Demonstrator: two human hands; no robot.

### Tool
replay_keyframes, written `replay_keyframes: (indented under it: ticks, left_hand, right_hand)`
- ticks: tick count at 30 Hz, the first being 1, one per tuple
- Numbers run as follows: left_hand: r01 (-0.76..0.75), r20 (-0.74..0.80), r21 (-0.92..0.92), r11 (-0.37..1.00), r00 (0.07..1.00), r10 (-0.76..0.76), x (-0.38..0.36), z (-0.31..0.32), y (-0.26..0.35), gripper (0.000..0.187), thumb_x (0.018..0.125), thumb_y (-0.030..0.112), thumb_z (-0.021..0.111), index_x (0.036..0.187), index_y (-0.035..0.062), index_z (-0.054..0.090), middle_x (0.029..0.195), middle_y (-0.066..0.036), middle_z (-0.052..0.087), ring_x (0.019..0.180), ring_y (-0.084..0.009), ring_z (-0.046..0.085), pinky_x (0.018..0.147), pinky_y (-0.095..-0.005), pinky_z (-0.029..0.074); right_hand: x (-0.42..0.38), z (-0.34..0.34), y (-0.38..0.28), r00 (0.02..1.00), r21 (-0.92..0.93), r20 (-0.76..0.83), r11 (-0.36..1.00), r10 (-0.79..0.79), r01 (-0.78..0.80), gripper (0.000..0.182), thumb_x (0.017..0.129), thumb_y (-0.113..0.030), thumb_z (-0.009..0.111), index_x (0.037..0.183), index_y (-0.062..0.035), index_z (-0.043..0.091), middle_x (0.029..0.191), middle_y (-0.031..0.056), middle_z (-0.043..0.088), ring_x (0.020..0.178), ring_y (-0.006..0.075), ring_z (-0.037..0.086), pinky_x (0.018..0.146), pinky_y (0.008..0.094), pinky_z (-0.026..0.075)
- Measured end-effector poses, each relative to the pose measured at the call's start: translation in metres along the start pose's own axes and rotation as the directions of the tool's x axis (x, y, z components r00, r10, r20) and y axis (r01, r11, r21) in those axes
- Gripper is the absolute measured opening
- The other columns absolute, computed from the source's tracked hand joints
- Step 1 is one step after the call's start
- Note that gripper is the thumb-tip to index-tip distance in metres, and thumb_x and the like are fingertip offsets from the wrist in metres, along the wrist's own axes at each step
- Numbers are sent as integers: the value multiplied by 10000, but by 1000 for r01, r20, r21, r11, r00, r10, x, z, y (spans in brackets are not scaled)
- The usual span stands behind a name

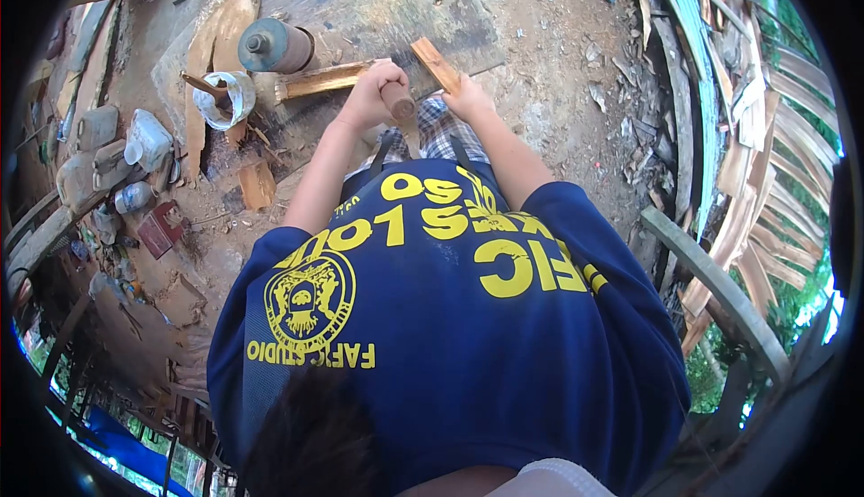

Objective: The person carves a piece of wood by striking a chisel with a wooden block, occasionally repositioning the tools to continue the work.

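My left hand (pixel 367 99) is closed around a short, thick brown wooden cylinder (pixel 397 99), whose round end points toward me; its other end is hidden by the fingers. In my right hand (pixel 470 99) is a narrow orange-brown strip of wood (pixel 436 63), gripped at its near end and slanting forward to the left. Both hands are close together above my lap. Beside the left hand, a longer split piece of wood (pixel 322 80) with a pale face reaches left, its right end overlapped by the knuckles.
A blue-grey cylinder (pixel 267 45) lies beyond the split wood. Left of it stands a white bucket (pixel 236 101) with a stick in it. Plastic jugs (pixel 149 140) crowd the left ground. A wooden post (pixel 720 286) and corrugated sheeting (pixel 700 56) edge the right.
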State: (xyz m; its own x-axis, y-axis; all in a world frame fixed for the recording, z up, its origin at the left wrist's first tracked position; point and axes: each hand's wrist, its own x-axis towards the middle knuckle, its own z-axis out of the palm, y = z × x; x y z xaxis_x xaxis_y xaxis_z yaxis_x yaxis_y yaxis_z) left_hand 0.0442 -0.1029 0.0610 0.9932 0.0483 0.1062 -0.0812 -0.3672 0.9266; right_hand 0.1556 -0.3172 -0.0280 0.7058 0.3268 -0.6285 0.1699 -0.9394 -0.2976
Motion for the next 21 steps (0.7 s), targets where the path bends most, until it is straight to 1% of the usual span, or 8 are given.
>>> replay_keyframes:
  ticks: [2, 6, 7, 10, 12, 13, 14, 21]
  left_hand:
    - [-18, 1, -11, 1000, 1000, 18, -2, 0, 1, 296, 578, 77, 779, 751, 105, 540, 761, -42, 556, 777, -256, 530, 754, -338, 442]
    - [-32, 12, 12, 999, 999, 32, -5, 1, -6, 323, 559, 97, 784, 783, 104, 552, 798, -56, 562, 806, -271, 551, 760, -345, 444]
    - [-17, 14, 16, 1000, 1000, 17, -6, 2, -6, 324, 559, 108, 784, 789, 101, 556, 799, -61, 562, 815, -277, 559, 761, -348, 446]
    - [-10, -29, 10, 1000, 1000, 10, -7, 4, -5, 239, 618, 83, 734, 787, 91, 565, 798, -76, 575, 808, -285, 563, 752, -356, 449]
    - [2, -27, 19, 1000, 1000, -2, -6, 1, 1, 208, 638, 73, 714, 786, 88, 569, 791, -79, 577, 815, -288, 561, 748, -359, 450]
    - [14, -35, 11, 1000, 999, -13, -7, 3, -4, 237, 622, 107, 742, 760, 94, 551, 774, -53, 542, 803, -245, 535, 746, -334, 421]
    - [27, -18, 17, 999, 999, -27, -7, 2, -2, 264, 597, 108, 756, 780, 95, 567, 788, -69, 576, 822, -291, 553, 754, -360, 447]
    - [44, -68, -31, 999, 997, -46, -1, 0, 4, 267, 591, 118, 767, 761, 106, 561, 778, -46, 586, 821, -280, 553, 756, -356, 443]
  right_hand:
    - [0, -17, -8, 998, -101, 52, 995, 23, -18, 604, 801, -458, 666, 1250, -78, 526, 1177, 209, 656, 1100, 373, 632, 935, 457, 513]
    - [28, -46, -14, 996, -160, 48, 983, -80, 86, 547, 799, -473, 656, 1209, -120, 571, 1164, 172, 672, 1097, 335, 643, 928, 454, 513]
    - [23, -65, -27, 997, -226, 54, 972, -56, 67, 556, 794, -480, 658, 1219, -130, 578, 1163, 163, 675, 1096, 316, 647, 927, 447, 514]
    - [46, -93, -43, 995, -240, 27, 966, -95, 99, 553, 789, -481, 664, 1215, -135, 594, 1173, 152, 673, 1093, 314, 649, 927, 442, 515]
    - [67, -117, -63, 988, -238, -38, 962, -150, 137, 542, 782, -477, 675, 1197, -132, 625, 1170, 141, 679, 1089, 314, 650, 920, 438, 518]
    - [81, -130, -76, 981, -183, -94, 971, -171, 152, 544, 767, -488, 674, 1169, -122, 647, 1135, 158, 686, 1063, 324, 657, 907, 440, 518]
    - [96, -144, -89, 971, -127, -148, 978, -186, 168, 549, 752, -500, 674, 1142, -113, 668, 1099, 175, 693, 1037, 333, 664, 894, 443, 519]
    - [160, -258, -216, 899, -213, -277, 934, -339, 287, 569, 728, -484, 678, 1133, -86, 670, 1100, 170, 695, 1027, 325, 668, 873, 436, 525]
